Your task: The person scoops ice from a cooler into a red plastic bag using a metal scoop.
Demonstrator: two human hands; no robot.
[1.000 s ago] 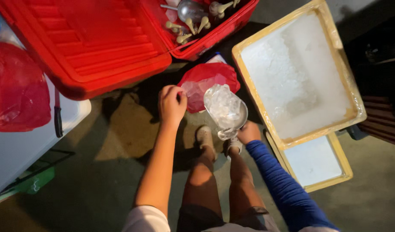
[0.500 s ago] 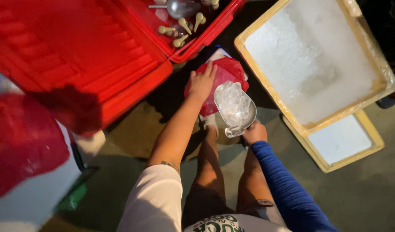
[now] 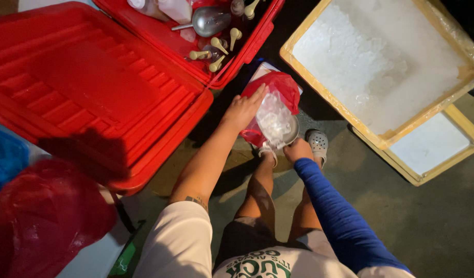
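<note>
Since half a second ago my left hand (image 3: pixel 243 109) has come onto the red plastic bag (image 3: pixel 278 92), fingers pinching its rim, while my right hand (image 3: pixel 298 150) stays clenched on the handle of the metal scoop (image 3: pixel 286 135), heaped with ice (image 3: pixel 272 119) and now tipped against the bag's mouth. The bag sits between the red cooler (image 3: pixel 159 36) and the yellow-rimmed foam ice box (image 3: pixel 319 82), close on both sides. Bare floor (image 3: pixel 427 221) lies open toward my right.
</note>
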